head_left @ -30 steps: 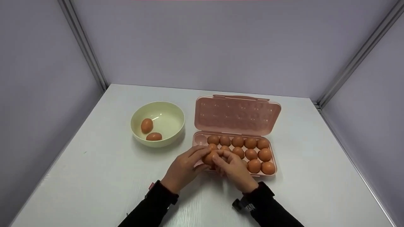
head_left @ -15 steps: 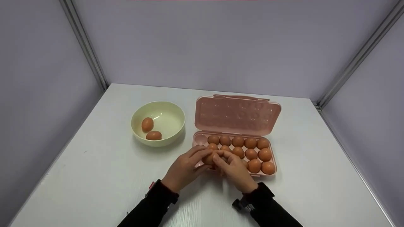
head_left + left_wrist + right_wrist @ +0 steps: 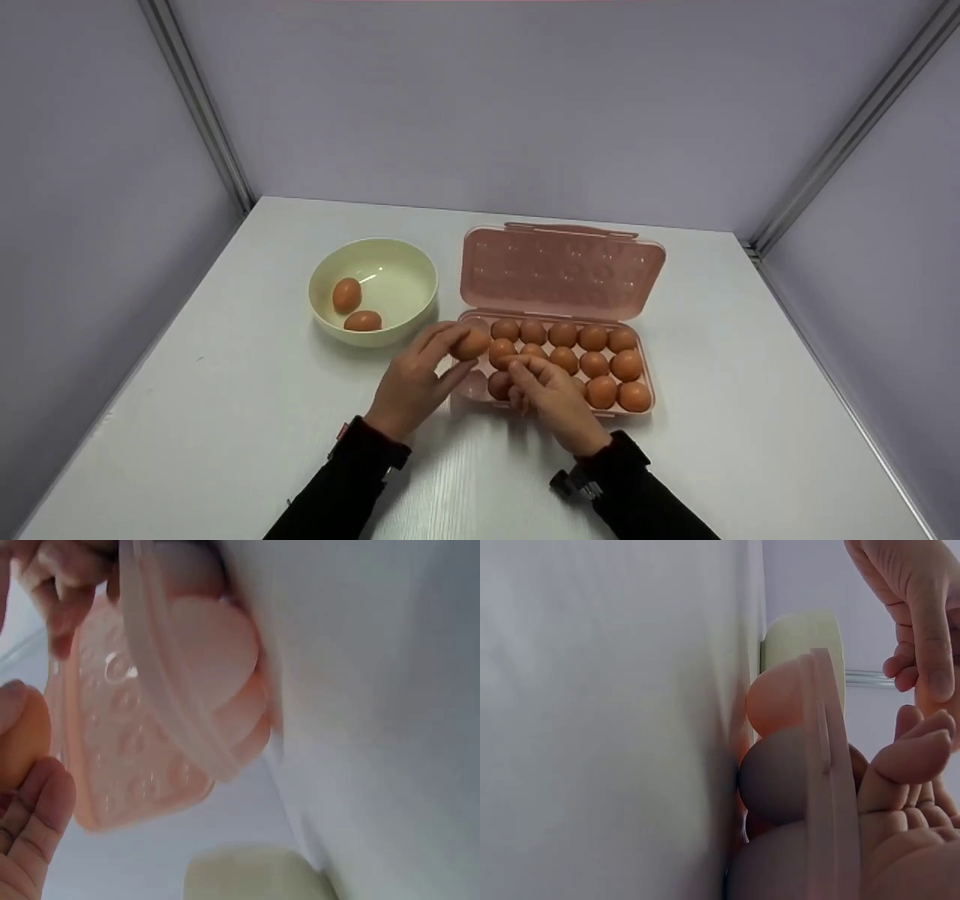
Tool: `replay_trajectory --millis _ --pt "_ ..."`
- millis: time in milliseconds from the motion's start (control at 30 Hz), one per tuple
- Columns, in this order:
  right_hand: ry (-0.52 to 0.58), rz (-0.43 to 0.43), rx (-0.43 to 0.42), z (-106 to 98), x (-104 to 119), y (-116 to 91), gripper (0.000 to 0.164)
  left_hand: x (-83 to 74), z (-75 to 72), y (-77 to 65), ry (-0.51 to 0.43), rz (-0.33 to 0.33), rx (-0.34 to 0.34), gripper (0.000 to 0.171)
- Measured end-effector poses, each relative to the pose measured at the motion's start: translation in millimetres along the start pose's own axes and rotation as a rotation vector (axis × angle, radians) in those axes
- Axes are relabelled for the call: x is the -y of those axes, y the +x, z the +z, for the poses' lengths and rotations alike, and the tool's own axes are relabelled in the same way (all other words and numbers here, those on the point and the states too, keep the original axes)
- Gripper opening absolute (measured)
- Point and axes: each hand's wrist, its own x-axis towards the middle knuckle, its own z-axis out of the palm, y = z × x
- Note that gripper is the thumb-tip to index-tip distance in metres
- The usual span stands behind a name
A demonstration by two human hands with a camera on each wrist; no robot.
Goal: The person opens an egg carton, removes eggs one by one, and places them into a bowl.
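Observation:
A brown egg [image 3: 470,343] is pinched between the thumb and fingers of the left hand [image 3: 415,381], above the left end of the pink egg carton [image 3: 480,405]. In the left wrist view this egg [image 3: 26,739] sits between the thumb and fingertips. The right hand [image 3: 553,397] hovers over the carton's front row, its fingers loosely bent with nothing between them, and it hides part of that row. Several brown eggs [image 3: 601,392] fill most of the cups; an empty cup [image 3: 472,386] shows at the front left corner.
The carton's pink lid [image 3: 559,274] stands raised behind the eggs. To the left is a pale green bowl [image 3: 405,292] holding two brown eggs [image 3: 347,295]. Grey walls [image 3: 480,112] enclose the white table [image 3: 225,420] at the back and sides.
The left hand has moved left and slightly back with the egg, away from the right hand. The right hand, which was also at the egg, has let go and stayed over the carton.

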Motion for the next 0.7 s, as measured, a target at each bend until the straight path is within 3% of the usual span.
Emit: replay_trajectory --millis 167,267,400,567,700 --pt "0.007 0.015 -0.007 1 -1 1 0.045 21.6 -19.3 16.8 -0.012 -0.170 -0.135 0.047" --pt "0.001 0.021 -0.021 1 -2 1 0.046 40.2 -28.3 28.5 -0.005 -0.252 -0.174 0.046" --pt "-0.015 0.022 -0.021 1 -3 2 0.046 65.8 -35.3 37.4 0.003 -0.392 -0.169 0.044" --pt "-0.033 0.022 -0.001 0 -3 2 0.049 86.7 -37.1 37.7 -0.093 -0.602 -0.166 0.047" --pt "-0.049 0.009 -0.004 -1 -2 2 0.049 95.1 -34.6 38.3 -0.128 -0.692 -0.132 0.050"
